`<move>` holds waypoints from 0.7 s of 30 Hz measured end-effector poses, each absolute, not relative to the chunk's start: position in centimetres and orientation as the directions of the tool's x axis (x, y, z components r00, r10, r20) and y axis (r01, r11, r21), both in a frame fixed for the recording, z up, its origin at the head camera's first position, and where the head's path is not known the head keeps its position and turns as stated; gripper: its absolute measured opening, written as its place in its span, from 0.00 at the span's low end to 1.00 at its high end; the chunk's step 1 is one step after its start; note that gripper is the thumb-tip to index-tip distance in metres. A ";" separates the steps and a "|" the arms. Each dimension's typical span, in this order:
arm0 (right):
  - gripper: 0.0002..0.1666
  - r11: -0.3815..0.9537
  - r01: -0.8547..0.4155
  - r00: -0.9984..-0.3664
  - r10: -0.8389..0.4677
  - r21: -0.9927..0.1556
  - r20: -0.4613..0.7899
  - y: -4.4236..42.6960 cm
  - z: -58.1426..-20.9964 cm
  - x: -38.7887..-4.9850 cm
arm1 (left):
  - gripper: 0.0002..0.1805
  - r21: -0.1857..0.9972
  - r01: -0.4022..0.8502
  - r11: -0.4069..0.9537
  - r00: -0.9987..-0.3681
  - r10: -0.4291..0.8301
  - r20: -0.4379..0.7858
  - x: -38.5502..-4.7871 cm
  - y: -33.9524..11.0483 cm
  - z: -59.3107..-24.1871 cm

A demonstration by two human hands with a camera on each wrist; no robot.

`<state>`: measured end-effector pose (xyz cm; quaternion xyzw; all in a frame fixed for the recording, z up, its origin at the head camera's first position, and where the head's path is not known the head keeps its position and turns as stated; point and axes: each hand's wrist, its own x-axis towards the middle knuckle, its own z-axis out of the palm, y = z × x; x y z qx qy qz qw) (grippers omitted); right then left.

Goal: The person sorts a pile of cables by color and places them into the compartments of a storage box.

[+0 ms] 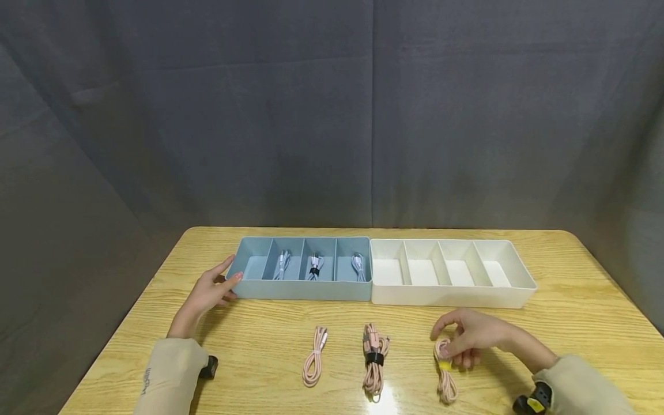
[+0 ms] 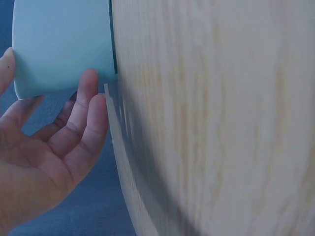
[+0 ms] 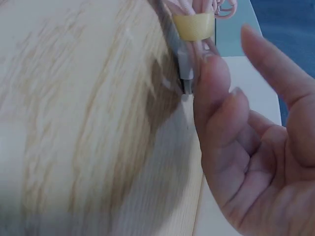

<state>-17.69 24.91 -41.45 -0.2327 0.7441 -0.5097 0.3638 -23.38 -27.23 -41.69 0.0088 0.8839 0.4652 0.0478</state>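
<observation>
My left hand (image 1: pixel 205 293) touches the left end of the blue divided box (image 1: pixel 301 290); in the left wrist view its slightly bent fingers (image 2: pixel 88 88) lie against the box's end wall (image 2: pixel 61 44). At the right, my right hand (image 1: pixel 481 334) is over the upper end of a pink cable (image 1: pixel 446 385) with a yellow band (image 3: pixel 194 26). Its thumb and fingers are spread apart in the right wrist view, with fingertips (image 3: pixel 216 73) at the cable beside the white plug (image 3: pixel 185 64). Whether they press on it, I cannot tell.
A white divided box (image 1: pixel 451 296) adjoins the blue one's right end. Three blue compartments hold light cables (image 1: pixel 282 265). A pink cable (image 1: pixel 313 363) and a thicker pink bundle with a black strap (image 1: pixel 374 358) lie on the wooden table (image 1: pixel 259 357). Behind hangs a grey curtain (image 1: pixel 332 115).
</observation>
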 end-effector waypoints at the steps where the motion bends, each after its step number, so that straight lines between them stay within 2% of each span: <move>1: 0.20 0.381 0.031 -0.629 -0.711 -0.924 -0.314 24.9 -41.5 -17.7 | 0.40 0.824 -0.030 0.565 -0.995 0.060 -0.077 -23.4 -27.2 -41.7; 6: 0.16 0.418 0.071 -0.656 -0.664 -0.906 -0.358 24.6 -41.9 -17.6 | 0.40 0.827 -0.032 0.562 -0.995 0.057 -0.076 -23.4 -27.2 -41.7; 12: 0.15 0.396 0.094 -0.672 -0.652 -0.913 -0.352 24.2 -42.1 -17.6 | 0.39 0.827 -0.033 0.561 -0.995 0.056 -0.077 -23.3 -27.3 -41.6; 21: 0.15 0.347 0.105 -0.655 -0.681 -0.932 -0.327 24.3 -42.4 -17.9 | 0.39 0.828 -0.013 0.561 -0.996 0.064 -0.059 -23.4 -27.3 -41.8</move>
